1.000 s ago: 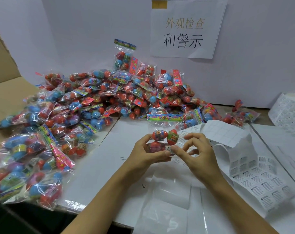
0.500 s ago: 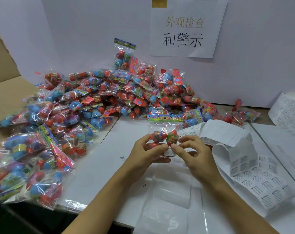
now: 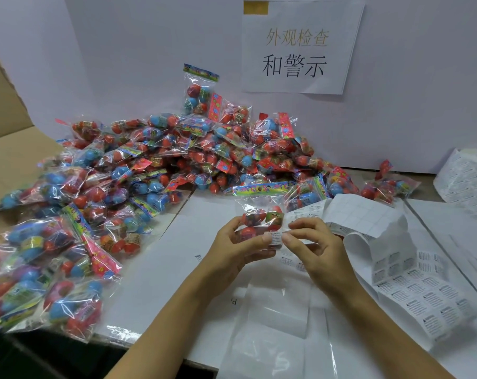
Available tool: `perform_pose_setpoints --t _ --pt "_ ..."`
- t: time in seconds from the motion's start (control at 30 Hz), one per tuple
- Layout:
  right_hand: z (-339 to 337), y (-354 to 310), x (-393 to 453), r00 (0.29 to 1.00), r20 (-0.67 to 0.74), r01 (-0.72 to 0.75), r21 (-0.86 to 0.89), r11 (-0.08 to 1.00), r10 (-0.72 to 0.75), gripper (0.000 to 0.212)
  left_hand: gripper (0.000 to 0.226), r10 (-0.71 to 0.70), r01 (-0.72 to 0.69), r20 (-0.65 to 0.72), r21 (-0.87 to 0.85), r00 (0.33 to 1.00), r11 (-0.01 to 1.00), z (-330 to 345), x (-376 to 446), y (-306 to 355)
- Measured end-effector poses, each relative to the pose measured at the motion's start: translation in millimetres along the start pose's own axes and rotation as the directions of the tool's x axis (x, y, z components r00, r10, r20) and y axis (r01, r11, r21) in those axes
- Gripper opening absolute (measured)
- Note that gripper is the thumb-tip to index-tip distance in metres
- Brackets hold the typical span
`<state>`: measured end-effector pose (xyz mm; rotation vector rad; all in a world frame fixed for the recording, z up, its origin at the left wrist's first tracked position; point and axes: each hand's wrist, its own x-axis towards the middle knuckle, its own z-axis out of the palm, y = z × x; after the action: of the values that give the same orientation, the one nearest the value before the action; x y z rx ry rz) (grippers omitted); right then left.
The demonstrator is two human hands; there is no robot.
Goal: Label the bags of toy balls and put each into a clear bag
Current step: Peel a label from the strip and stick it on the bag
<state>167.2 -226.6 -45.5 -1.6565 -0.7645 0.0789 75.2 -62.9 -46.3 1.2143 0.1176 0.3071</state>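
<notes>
Pile of bags: crinkly clear packets of red and blue toy balls with bright card headers are lying heaped along the white wall, spilling left over a cardboard flap.
Label sheets: a long strip of white paper carrying small printed warning labels is trailing across the table at right, coming off a roll.
Clear bags: flat glossy sleeves are lying stacked on the table below the hands.
Held bag: one packet is being held upright above the table centre, its header on top, round red balls inside, a small white label sitting on its lower front.
Left hand: fingers are curling around the packet's left side, gripping it.
Right hand: thumb and forefinger are pinching at the label's edge.
</notes>
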Motion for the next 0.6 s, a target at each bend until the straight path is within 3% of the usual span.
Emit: perform_pose_setpoints --t 0.2,0.33,0.6 --pt "-0.6 -1.0 0.5 0.999 0.022 0.04 -0.045 0.998 -0.039 0.016 0.052 0.018 -0.019 0.055 0.012 0.998 1.0 -2.7 -0.3 -0.8" --pt "-2.1 0.8 1.7 0.999 0.032 0.036 -0.037 0.999 -0.035 0.005 0.049 0.016 -0.017 0.041 0.011 0.999 1.0 -3.1 0.4 -2.3" --pt "-2.1 2.9 1.6 0.998 0.04 0.055 -0.067 0.996 -0.053 0.019 0.046 0.023 -0.024 0.037 0.024 0.999 0.999 -4.0 0.8 -2.4"
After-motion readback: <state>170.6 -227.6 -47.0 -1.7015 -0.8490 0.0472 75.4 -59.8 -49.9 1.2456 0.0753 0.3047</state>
